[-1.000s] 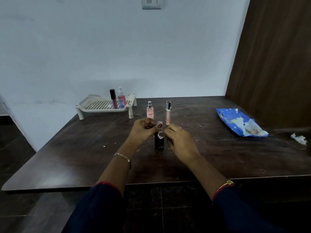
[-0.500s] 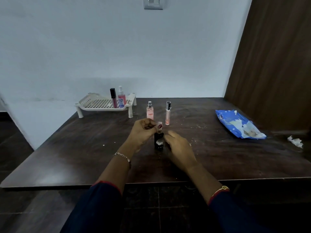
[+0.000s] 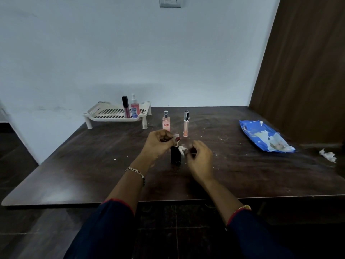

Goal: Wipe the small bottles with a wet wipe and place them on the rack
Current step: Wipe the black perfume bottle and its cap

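Well back from near edge of table [image 3: 74, 174], left hand [image 3: 160, 144] pinches dark bottle [image 3: 175, 156] by its top; right hand [image 3: 199, 161] pinches wet wipe [image 3: 182, 148] against it

Single head view, looking forward-down over table [image 3: 74, 174] toward wall [image 3: 112, 53]; hands near.
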A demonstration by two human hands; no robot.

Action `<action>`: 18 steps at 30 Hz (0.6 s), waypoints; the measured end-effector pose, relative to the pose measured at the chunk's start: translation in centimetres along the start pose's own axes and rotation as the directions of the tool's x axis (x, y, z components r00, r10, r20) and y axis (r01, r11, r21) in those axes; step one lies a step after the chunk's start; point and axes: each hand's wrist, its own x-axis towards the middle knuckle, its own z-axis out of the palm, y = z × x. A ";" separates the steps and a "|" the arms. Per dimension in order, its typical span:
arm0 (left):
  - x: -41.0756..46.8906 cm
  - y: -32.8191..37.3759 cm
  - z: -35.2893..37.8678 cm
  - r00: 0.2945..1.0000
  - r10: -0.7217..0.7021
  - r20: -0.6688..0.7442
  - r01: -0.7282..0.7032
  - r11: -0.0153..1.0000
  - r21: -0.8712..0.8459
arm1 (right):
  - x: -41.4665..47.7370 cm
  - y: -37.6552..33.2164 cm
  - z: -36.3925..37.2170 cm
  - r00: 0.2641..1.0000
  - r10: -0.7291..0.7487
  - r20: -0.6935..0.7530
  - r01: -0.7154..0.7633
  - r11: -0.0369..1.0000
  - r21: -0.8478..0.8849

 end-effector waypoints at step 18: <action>-1.3 0.9 -1.7 0.989 0.140 -0.050 -0.118 0.944 0.308 | 0.4 -1.1 0.3 0.925 0.376 0.060 -0.381 0.913 0.147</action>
